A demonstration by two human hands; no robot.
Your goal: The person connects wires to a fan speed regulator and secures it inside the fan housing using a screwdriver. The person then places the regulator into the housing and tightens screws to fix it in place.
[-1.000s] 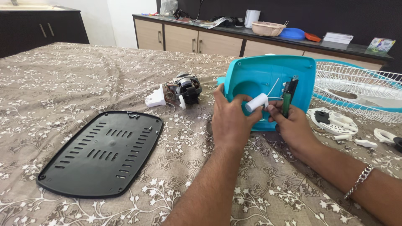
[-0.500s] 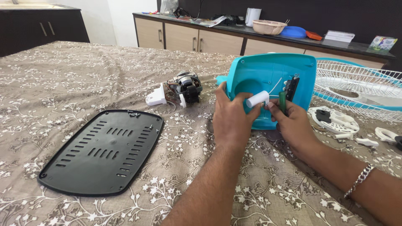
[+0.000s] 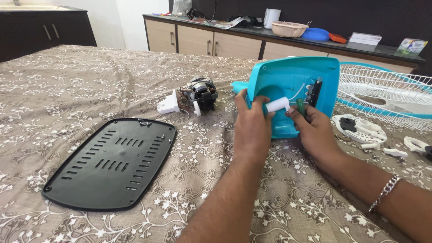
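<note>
Left hand (image 3: 252,128) grips white cylinder (image 3: 276,105) against upturned turquoise fan base (image 3: 288,78). Right hand (image 3: 317,130) holds green-handled screwdriver (image 3: 300,106) inside base. Black vented cover plate (image 3: 110,164) and motor (image 3: 201,93) lie on floral tablecloth (image 3: 67,90).

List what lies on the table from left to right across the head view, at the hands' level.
Black slotted plastic base plate → white plastic bracket → small electric motor → left hand → right hand → white round plastic disc → white wire fan guard.
</note>
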